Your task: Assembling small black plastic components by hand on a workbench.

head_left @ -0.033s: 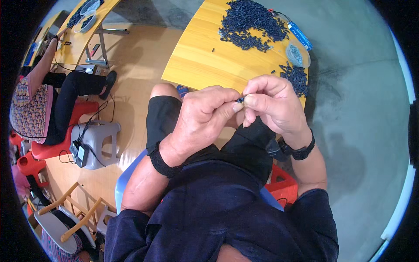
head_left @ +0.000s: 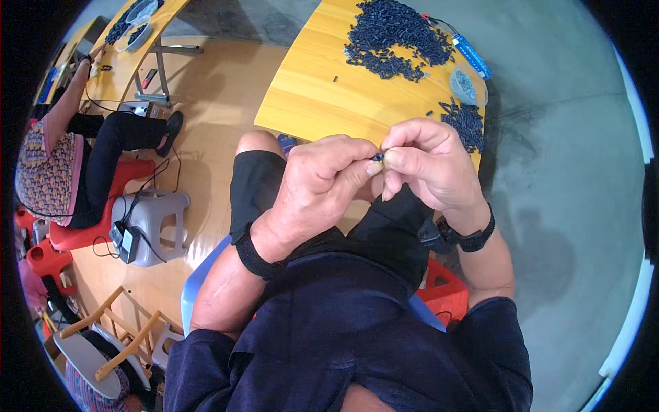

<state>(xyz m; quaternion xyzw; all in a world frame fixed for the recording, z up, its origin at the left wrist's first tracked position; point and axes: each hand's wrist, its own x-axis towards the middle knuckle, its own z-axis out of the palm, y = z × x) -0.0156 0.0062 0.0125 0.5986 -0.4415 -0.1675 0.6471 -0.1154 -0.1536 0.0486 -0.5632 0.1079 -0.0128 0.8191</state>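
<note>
My left hand (head_left: 317, 180) pinches a small dark cylindrical piece (head_left: 377, 157) between thumb and forefinger, above my lap and off the table's near edge. Fingertips of my right hand (head_left: 434, 163) meet it from the other side, closed in a pinch; whatever they hold is hidden. On the yellow wooden table (head_left: 302, 89) beyond lies a large heap of short black cylindrical pieces (head_left: 391, 34). A smaller pile of black pieces (head_left: 465, 125) sits at the right edge, beside a clear plastic tub (head_left: 464, 86) of tiny pale-blue parts. Two loose pieces lie apart from the heaps.
A blue-and-white tube-like object (head_left: 472, 56) rests along the table's right edge, near the grey wall (head_left: 563, 137). To the left, another person (head_left: 51, 165) sits at a second table (head_left: 117, 75). A grey stool (head_left: 154, 223) carries cables and a dark adapter. A wooden-framed chair (head_left: 113, 336) stands lower left.
</note>
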